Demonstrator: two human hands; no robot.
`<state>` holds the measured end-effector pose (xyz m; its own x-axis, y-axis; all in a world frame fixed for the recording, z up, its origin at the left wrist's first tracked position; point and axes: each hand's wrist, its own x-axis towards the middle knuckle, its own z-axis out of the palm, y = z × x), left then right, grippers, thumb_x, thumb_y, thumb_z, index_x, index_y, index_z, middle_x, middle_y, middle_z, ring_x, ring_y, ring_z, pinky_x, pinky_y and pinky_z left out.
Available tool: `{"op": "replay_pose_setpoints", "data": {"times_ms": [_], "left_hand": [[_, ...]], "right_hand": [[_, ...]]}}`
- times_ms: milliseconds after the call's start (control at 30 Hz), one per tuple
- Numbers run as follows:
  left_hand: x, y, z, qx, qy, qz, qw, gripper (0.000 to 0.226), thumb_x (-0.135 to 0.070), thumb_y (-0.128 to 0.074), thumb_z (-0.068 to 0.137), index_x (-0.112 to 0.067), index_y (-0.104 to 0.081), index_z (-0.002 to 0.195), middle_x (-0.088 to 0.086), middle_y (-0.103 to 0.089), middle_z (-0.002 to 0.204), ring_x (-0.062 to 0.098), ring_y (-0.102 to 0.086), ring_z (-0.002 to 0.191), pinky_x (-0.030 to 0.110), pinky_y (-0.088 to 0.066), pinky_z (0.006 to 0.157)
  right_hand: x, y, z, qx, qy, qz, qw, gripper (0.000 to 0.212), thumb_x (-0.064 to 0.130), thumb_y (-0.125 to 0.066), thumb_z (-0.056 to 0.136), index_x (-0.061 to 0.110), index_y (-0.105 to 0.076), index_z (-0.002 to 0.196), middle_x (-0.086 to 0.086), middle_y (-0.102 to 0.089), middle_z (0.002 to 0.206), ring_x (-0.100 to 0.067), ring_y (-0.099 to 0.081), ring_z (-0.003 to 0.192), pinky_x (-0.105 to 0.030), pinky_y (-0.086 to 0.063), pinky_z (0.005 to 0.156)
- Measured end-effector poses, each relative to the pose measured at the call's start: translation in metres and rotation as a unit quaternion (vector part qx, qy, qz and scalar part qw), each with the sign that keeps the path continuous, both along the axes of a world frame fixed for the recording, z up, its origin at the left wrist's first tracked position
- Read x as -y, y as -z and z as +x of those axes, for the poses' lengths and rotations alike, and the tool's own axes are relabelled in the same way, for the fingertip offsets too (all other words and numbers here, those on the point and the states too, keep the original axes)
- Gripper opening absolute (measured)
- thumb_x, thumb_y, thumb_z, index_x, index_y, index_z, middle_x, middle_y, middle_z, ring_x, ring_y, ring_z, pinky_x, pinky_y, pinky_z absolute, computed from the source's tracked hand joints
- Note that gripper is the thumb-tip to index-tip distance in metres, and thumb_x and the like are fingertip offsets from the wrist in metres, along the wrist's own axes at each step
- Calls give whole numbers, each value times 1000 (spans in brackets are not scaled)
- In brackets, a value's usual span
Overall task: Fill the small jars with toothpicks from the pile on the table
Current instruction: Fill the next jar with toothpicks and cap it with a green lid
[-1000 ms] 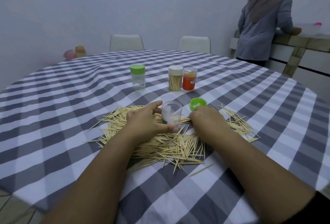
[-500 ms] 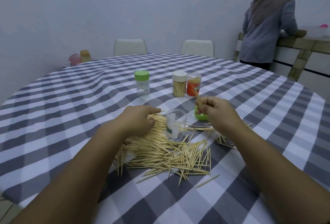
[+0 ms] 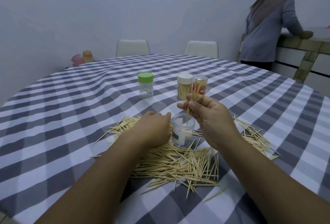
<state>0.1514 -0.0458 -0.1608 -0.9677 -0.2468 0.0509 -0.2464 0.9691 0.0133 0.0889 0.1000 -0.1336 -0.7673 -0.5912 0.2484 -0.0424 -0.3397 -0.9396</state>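
The open jar (image 3: 183, 131) stands in the middle of the toothpick pile (image 3: 178, 163), between your two hands. It has only a few sticks in it, so I think you have just begun this one. Your right hand (image 3: 210, 114) is up over its mouth and pinches a small bunch of toothpicks (image 3: 193, 98), with one long stick pointing down into the jar. Your left hand (image 3: 151, 129) lies on the pile just beside the jar, fingers curled down; I cannot tell if it holds any sticks.

Farther back, the jar with the white lid (image 3: 184, 89) looks full. The jar with the green lid (image 3: 145, 85) has its lid on but seems to hold just a stick or two, so it may need filling too. The orange jar (image 3: 200, 85) stands touching the white-lidded one; I cannot tell what is in it.

Most of the pile is left on the checked tablecloth (image 3: 71, 116), so there is lots to do.

Nothing blocks the jar's mouth. It is light and might tip if bumped. Two chairs (image 3: 133, 47) stand behind the table, and a person (image 3: 267, 27) stands far off by a counter.
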Motion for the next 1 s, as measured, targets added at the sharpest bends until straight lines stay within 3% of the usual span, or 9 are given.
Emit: {"op": "replay_pose_setpoints", "data": {"times_ms": [67,233,367,533,667,733,833,1000], "left_hand": [[3,2,-1,-18,5,-20,1000,48,-21,-37,95,-20,-33,143,8,-56,132,26,-48,123,37,-28,112],[6,-1,2,-48,10,-73,996,37,-16,-40,97,-31,-56,127,4,-65,109,26,-53,106,35,-47,89],[0,-6,6,-68,-5,-85,994,35,-17,-45,97,-33,-59,125,4,-63,100,24,-58,95,29,-42,69],[2,-8,9,-95,-13,-72,993,45,-16,-48,96,-39,-49,135,4,-65,110,23,-59,101,31,-47,80],[5,-11,8,-75,-34,-63,995,49,-15,-50,96,-38,-44,139,4,-64,117,23,-58,106,30,-46,84],[6,-12,9,-103,-49,-15,993,41,-17,-47,98,-33,-50,136,4,-65,117,22,-59,106,30,-46,85],[8,-13,14,-169,-81,131,974,34,-26,-50,99,-32,-56,131,-1,-65,122,17,-59,108,24,-44,85],[13,-15,21,-294,-70,316,899,28,-22,-61,92,-26,-66,119,-4,-68,116,7,-59,102,23,-47,87]], "right_hand": [[-1,3,0,-8,15,19,1000,19,2,-54,91,16,-67,91,-6,-72,89,-20,-66,99,-31,-48,95],[-3,9,3,-15,31,60,998,19,4,-60,87,21,-70,88,6,-73,83,-6,-67,87,-18,-47,81],[-3,12,8,-22,30,85,996,17,8,-64,85,23,-71,86,4,-74,84,-5,-67,87,-19,-47,81],[-5,12,13,-104,46,104,988,11,11,-66,85,14,-72,94,9,-72,88,7,-65,78,-4,-45,66],[-4,15,17,-153,48,110,981,12,12,-62,88,22,-69,88,3,-72,90,-3,-66,86,-15,-50,76],[-3,16,18,-175,60,122,975,16,15,-61,90,29,-67,85,5,-71,93,-9,-65,92,-24,-51,83],[-4,17,16,-189,72,136,970,17,14,-63,88,27,-70,79,14,-66,99,-5,-60,99,-26,-45,88],[-3,19,11,-168,71,169,969,10,18,-66,86,18,-73,79,-1,-64,115,-12,-58,108,-32,-42,95]]}}
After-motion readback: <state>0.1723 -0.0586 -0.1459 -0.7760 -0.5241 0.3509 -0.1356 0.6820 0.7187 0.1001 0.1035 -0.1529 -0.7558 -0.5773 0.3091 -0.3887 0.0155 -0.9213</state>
